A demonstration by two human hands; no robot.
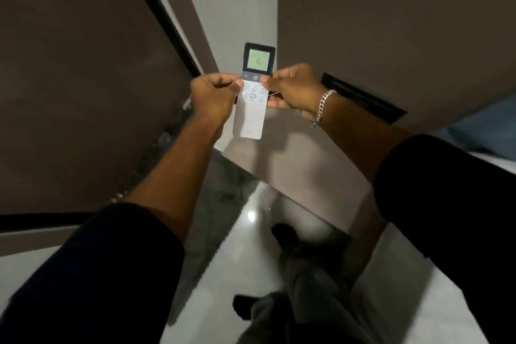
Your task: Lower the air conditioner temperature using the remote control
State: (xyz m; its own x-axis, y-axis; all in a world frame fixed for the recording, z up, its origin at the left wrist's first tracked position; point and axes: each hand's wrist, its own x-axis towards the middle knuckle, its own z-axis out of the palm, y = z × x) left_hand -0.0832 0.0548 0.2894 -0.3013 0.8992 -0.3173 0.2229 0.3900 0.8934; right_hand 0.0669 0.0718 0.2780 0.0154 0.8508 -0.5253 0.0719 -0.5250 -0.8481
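Note:
A slim white remote control [249, 120] is held upright in front of me at arm's length. Its dark top holds a lit green screen [258, 60] that reads 16. My left hand [213, 98] grips the remote's left edge, thumb resting by the upper left buttons. My right hand [293, 86] grips the right edge, thumb on the upper right buttons just under the power key. A silver chain bracelet [324, 105] hangs on the right wrist. The air conditioner itself is not in view.
Dark brown wall panels [83, 78] stand to the left and right [391, 22], with a pale strip of wall between them. A black vent slot [363, 99] sits low on the right wall. Glossy pale floor [251, 218] lies below, with my legs [301, 288] over it. A bed edge [488, 131] shows at the right.

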